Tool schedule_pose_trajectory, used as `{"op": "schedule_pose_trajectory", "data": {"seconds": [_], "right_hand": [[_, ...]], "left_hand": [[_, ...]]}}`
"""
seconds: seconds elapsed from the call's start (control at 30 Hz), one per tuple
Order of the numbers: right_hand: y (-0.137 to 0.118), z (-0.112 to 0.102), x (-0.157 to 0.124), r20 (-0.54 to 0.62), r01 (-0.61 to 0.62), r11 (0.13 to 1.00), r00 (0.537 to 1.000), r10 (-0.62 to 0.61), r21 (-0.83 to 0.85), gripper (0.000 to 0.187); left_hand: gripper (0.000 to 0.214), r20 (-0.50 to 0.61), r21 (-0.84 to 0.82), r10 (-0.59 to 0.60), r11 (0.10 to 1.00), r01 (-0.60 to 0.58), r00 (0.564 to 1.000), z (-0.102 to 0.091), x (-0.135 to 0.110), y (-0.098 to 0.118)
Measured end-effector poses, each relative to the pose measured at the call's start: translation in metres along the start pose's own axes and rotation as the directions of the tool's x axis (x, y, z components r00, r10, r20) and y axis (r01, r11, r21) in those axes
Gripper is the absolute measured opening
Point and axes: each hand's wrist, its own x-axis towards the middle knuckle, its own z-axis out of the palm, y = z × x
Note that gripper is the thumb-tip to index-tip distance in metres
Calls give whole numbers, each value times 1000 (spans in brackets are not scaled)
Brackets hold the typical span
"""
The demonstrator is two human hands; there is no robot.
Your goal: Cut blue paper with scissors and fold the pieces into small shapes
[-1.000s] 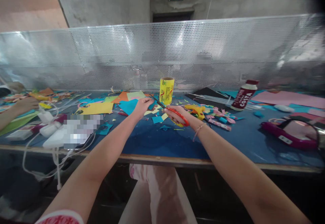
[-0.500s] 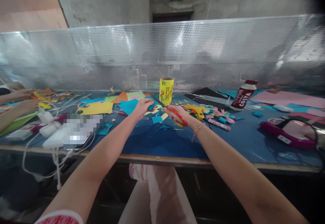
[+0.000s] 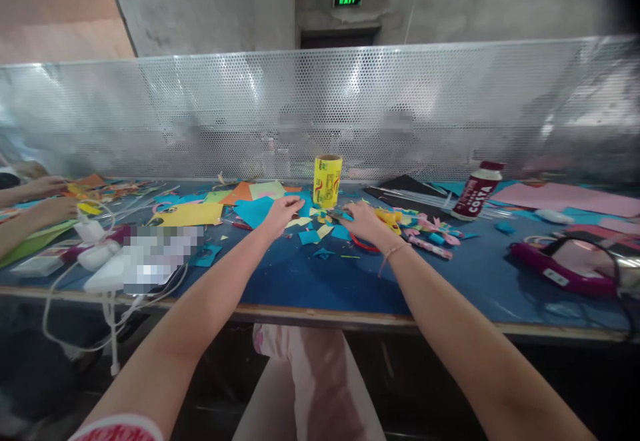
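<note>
- Co-worker's hands [image 3: 53, 211]: far left, above coloured paper; apart from the person's own.
- Phone [image 3: 173, 244]: on the near left of the table; screen blurred out; white cables beside it.
- Yellow sheet [image 3: 197, 212]: lying flat beyond the phone; larger than the scraps, so apparently stock left over.
- Blue sheet [image 3: 253, 211]: just beside the left hand; large too, and by its look not yet cut small.
- Left hand [image 3: 285, 214]: well apart from its fellow; thumb and forefinger near each other; whether paper lies between them, cannot tell.
- Scraps [image 3: 309, 236]: blue and pale yellow, between and in front of the hands; a fair amount of cutting seems done; no count of pieces possible.
- Star [image 3: 324, 253]: small, blue, near side of the scraps; seemingly a finished shape.
- Roll [image 3: 327, 181]: yellow, upright, beyond the scraps.
- Scissors [image 3: 364, 246]: on the table, partly under the right hand; red handle towards the person and right, blades towards the far left; long axis slanting between, roughly flat.
- Right hand [image 3: 367, 222]: over the scissors, fingers slightly curled; gripping or merely above, cannot tell.
- Bows [image 3: 443, 228]: pink and blue, heaped right of the hand; apparently made up already.
- Bottle [image 3: 477, 191]: dark red, farther right, leaning in view.
</note>
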Motion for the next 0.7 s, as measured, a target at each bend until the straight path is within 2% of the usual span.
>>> {"op": "schedule_pose_trajectory", "data": {"seconds": [0.03, 0.1, 0.23, 0.4, 0.53, 0.7], "right_hand": [[-8, 2, 1, -10, 56, 985, 998, -55, 163, 26], [-23, 7, 3, -7, 81, 895, 996, -87, 438, 23], [-41, 16, 1, 9, 63, 738, 996, -93, 672, 21], [-44, 17, -1, 9, 37, 698, 998, -62, 715, 32], [-43, 18, 1, 19, 27, 689, 998, -58, 724, 34], [-41, 19, 3, -17, 21, 773, 1000, -13, 634, 36]], "left_hand": [[24, 7, 3, 8, 1000, -8, 1000, 1, 0, -1], [26, 15, 5, 26, 1000, -26, 1000, 4, -1, -3], [27, 17, 53, 33, 998, -34, 999, 8, -2, -4], [23, 73, 79, 79, 993, -85, 994, 10, -4, -6], [20, 81, 100, 98, 989, -105, 992, 10, -4, -7], [15, 75, 197, 117, 972, -130, 990, 13, -4, -8]]}}
